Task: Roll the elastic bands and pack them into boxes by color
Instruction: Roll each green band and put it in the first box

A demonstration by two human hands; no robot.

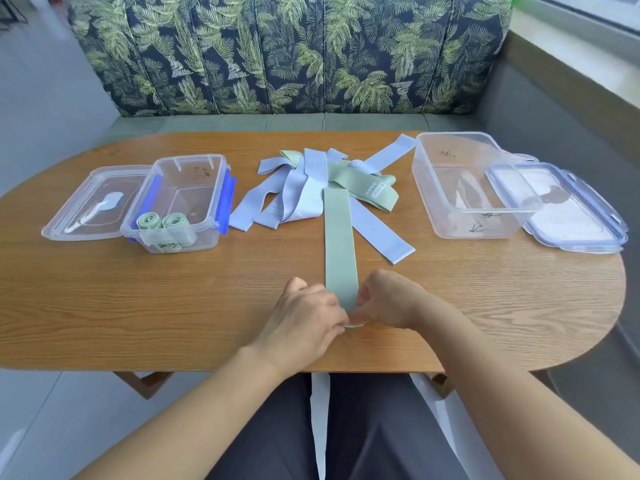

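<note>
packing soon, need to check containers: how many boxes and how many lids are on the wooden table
clear rectangular plastic boxes: 2
clear plastic lids, lying off beside them: 2
total: 4

Open tabletop (pixel 138 306) along near edge, green band (pixel 341 244) down the middle, band pile (pixel 311 181) behind, left box (pixel 214 202), right box (pixel 464 202), lids (pixel 93 202) outermost.
</note>
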